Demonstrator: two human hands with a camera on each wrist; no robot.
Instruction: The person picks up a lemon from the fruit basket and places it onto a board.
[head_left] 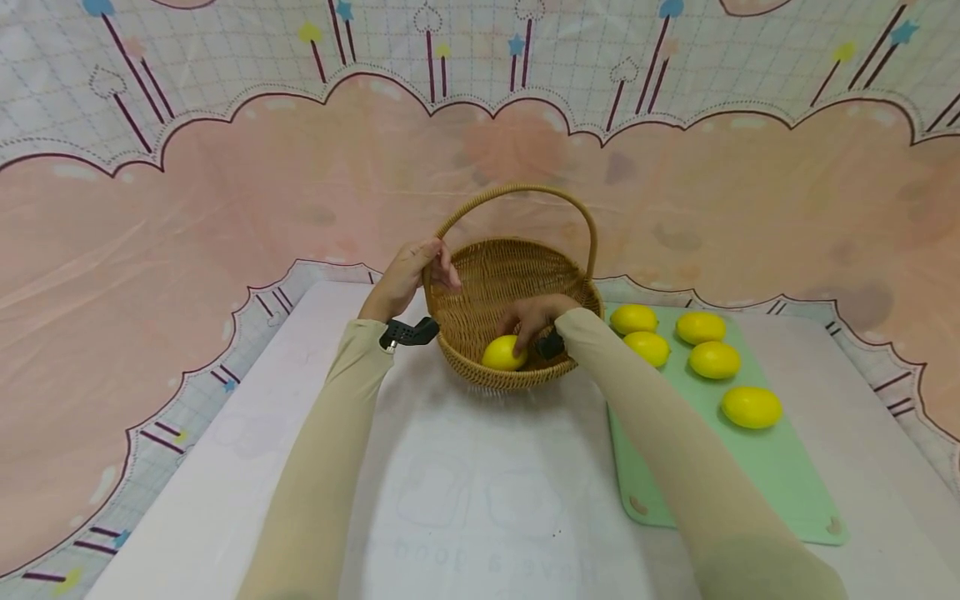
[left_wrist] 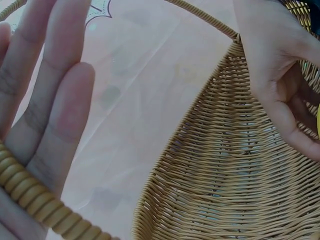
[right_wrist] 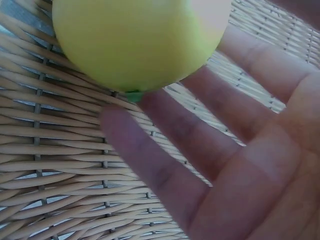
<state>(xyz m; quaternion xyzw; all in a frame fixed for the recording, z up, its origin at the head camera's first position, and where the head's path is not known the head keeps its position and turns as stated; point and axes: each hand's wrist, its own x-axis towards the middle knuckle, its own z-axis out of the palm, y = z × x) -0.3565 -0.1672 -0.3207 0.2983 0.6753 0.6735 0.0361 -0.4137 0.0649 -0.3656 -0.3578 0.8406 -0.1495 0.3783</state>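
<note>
A brown wicker basket [head_left: 517, 275] with one arched handle stands tilted, its opening facing me. My left hand [head_left: 408, 275] holds the left foot of the handle. In the left wrist view, the handle [left_wrist: 45, 207] crosses the palm while the left fingers [left_wrist: 72, 100] extend loosely beyond it. Inside the basket, near its front rim, my right hand [head_left: 536, 317] holds a yellow lemon [head_left: 504, 353]. The right wrist view has this lemon [right_wrist: 140, 40] at the fingertips, its small green end pointing down; the little finger lies apart from it, over the weave.
Right of the basket lies a light green cutting board [head_left: 765, 483] bearing several lemons [head_left: 715, 360]. The right forearm [head_left: 645, 408] passes over the board's left side. A white table [head_left: 480, 500] carries everything, with a patterned pink cloth [head_left: 300, 192] behind it.
</note>
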